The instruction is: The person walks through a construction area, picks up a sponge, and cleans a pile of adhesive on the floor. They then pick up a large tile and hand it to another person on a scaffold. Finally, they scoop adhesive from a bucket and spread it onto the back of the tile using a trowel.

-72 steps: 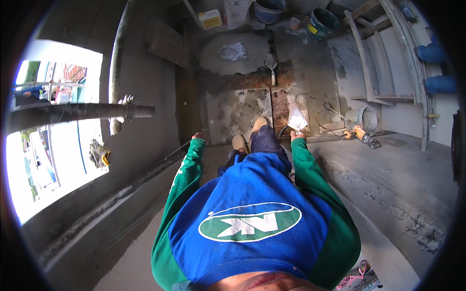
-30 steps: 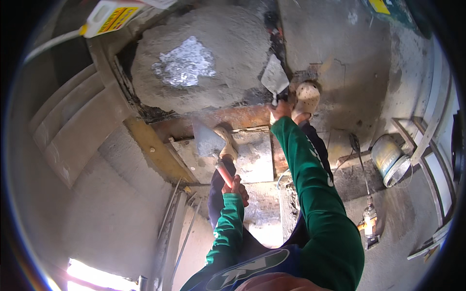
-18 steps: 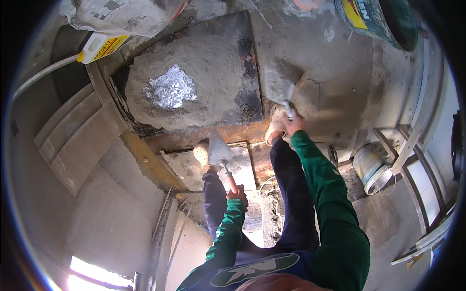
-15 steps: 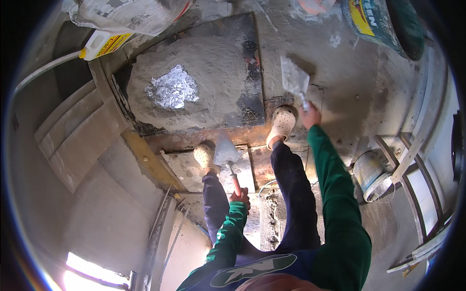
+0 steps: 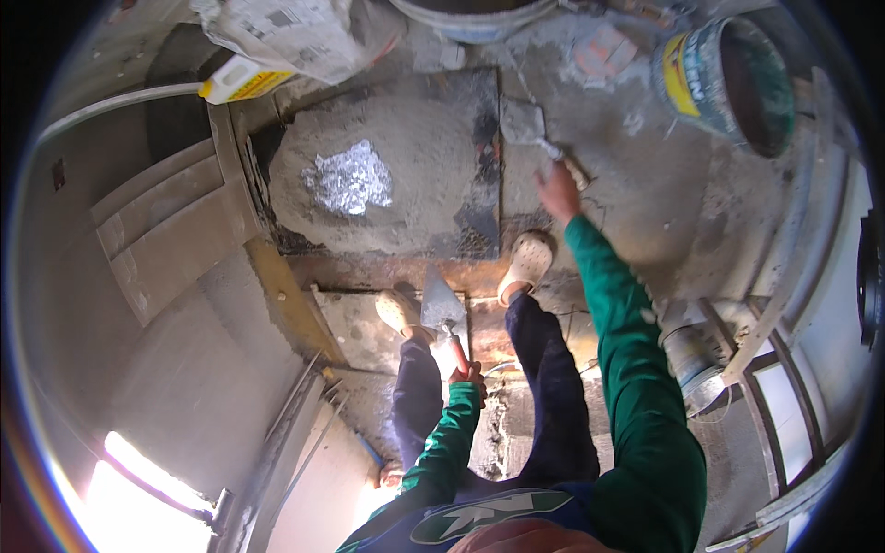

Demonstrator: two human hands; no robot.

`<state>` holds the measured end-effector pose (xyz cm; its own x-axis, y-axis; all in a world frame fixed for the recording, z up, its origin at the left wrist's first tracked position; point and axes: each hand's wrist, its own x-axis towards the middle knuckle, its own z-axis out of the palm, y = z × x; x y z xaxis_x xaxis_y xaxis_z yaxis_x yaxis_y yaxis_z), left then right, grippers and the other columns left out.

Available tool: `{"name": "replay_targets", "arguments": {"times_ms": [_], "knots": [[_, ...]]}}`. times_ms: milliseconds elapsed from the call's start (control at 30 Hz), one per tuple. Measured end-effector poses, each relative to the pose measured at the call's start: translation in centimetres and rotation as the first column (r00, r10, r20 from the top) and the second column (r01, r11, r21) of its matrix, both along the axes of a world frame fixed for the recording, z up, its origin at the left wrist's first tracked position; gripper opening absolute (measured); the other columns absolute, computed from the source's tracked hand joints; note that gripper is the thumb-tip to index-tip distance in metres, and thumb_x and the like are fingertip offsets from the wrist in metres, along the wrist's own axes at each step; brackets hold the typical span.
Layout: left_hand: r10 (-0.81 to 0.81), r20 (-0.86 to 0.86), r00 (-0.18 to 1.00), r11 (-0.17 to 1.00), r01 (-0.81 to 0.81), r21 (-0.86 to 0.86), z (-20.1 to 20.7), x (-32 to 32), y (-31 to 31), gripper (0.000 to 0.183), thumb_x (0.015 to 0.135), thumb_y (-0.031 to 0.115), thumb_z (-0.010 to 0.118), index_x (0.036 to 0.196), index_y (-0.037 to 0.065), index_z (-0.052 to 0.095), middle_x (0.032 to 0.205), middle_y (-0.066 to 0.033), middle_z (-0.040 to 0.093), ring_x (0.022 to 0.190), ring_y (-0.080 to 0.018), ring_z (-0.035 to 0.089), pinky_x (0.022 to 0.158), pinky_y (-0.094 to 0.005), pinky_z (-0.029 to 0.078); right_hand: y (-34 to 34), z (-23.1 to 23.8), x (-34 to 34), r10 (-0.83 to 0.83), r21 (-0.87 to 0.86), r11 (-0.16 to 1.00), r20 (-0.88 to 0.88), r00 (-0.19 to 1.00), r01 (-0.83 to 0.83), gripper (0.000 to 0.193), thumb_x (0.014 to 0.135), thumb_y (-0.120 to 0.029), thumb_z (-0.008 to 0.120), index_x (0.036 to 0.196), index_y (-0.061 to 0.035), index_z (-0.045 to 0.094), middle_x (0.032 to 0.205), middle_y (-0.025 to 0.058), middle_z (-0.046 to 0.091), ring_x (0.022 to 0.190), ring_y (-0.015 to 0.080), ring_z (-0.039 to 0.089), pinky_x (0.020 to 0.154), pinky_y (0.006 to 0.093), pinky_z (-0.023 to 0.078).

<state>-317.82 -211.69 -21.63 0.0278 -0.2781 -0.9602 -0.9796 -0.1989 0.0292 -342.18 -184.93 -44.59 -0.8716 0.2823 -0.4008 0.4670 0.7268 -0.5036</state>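
Observation:
My left hand (image 5: 467, 373) is wrapped round the reddish handle of a pointed trowel (image 5: 443, 307), whose blade points away from me over a pale board between my feet. On the floor ahead to the right lies a second trowel (image 5: 524, 120), grey with mortar. My right hand (image 5: 558, 192) is beside its handle, fingers apart; whether a fingertip still touches it is hard to see. Further left, a heap of grey powdery mix (image 5: 419, 170) spreads over a dark flat board (image 5: 486, 217), with a shiny whitish patch (image 5: 355, 180) on it.
A green bucket (image 5: 714, 92) with a yellow label stands far right. At the back are a large sack (image 5: 286, 32), a white-and-yellow jug (image 5: 241, 81) and a tub's rim (image 5: 475, 20). A smaller bucket (image 5: 693, 364) leans by wooden frames (image 5: 770, 405) at right. Panels (image 5: 171, 226) rest at left.
My right hand has moved forward and left and laid its trowel on the floor, loosening its grip. My left hand keeps its trowel, which has shifted slightly. The view has tilted a little.

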Motion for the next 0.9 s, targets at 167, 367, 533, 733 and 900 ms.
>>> {"name": "replay_targets", "arguments": {"times_ms": [167, 367, 533, 733, 900], "knots": [[-0.264, -0.128, 0.956, 0.964, 0.264, -0.021, -1.5, -4.0, 2.0, 0.025, 0.078, 0.007, 0.052, 0.102, 0.009, 0.046, 0.057, -0.0008, 0.044, 0.037, -0.0160, 0.046, 0.034, -0.0305, 0.040, -6.7, 14.4, 7.0, 0.310, -0.689, 0.721, 0.215, 0.926, -0.081, 0.047, 0.083, -0.046, 0.057, 0.067, -0.0021, 0.054, 0.058, 0.0118, 0.054, 0.056, 0.0197, 0.056, 0.052, 0.0375, 0.040], [-0.673, -0.734, 0.091, 0.196, 0.979, -0.058, 1.4, -11.5, 4.1, 0.058, 0.066, 0.047, 0.064, 0.108, 0.007, 0.052, 0.097, -0.0152, 0.056, 0.089, -0.0305, 0.056, 0.078, -0.0430, 0.046, -9.4, 24.6, 9.5, -0.058, -0.681, 0.698, 0.254, 0.966, 0.221, 0.038, 0.082, -0.037, 0.061, 0.092, -0.0016, 0.054, 0.077, 0.0144, 0.062, 0.073, 0.0267, 0.061, 0.066, 0.0380, 0.046], [-0.570, -0.614, -0.546, -0.163, 0.808, -0.567, -5.3, -25.1, 3.3, 0.069, 0.065, 0.050, 0.067, 0.118, 0.008, 0.051, 0.116, -0.0203, 0.053, 0.101, -0.0351, 0.054, 0.085, -0.0452, 0.045, -4.3, 29.1, 4.0, -0.158, -0.254, 0.954, 0.017, 0.987, 0.157, 0.017, 0.078, -0.014, 0.060, 0.085, -0.0019, 0.050, 0.072, 0.0210, 0.057, 0.070, 0.0344, 0.060, 0.058, 0.0372, 0.045], [-0.815, -0.152, -0.559, -0.131, 0.433, -0.892, 0.0, -58.6, 11.8, 0.046, 0.075, 0.031, 0.066, 0.113, 0.010, 0.051, 0.110, -0.0141, 0.052, 0.101, -0.0340, 0.054, 0.082, -0.0454, 0.047, 2.6, 22.1, 4.2, -0.382, -0.127, 0.916, 0.022, 0.924, 0.382, 0.014, 0.075, -0.012, 0.061, 0.080, -0.0014, 0.053, 0.067, 0.0142, 0.057, 0.059, 0.0277, 0.055, 0.057, 0.0363, 0.045], [-0.581, 0.235, -0.780, -0.595, 0.209, -0.776, -6.9, -64.3, 19.3, 0.041, 0.078, 0.027, 0.061, 0.115, 0.013, 0.050, 0.104, -0.0116, 0.055, 0.100, -0.0316, 0.056, 0.079, -0.0457, 0.047, 5.9, 17.8, 5.5, -0.497, -0.235, 0.818, 0.167, 0.851, 0.524, 0.014, 0.074, -0.013, 0.061, 0.079, -0.0021, 0.053, 0.063, 0.0157, 0.055, 0.058, 0.0308, 0.055, 0.056, 0.0381, 0.044]]}}
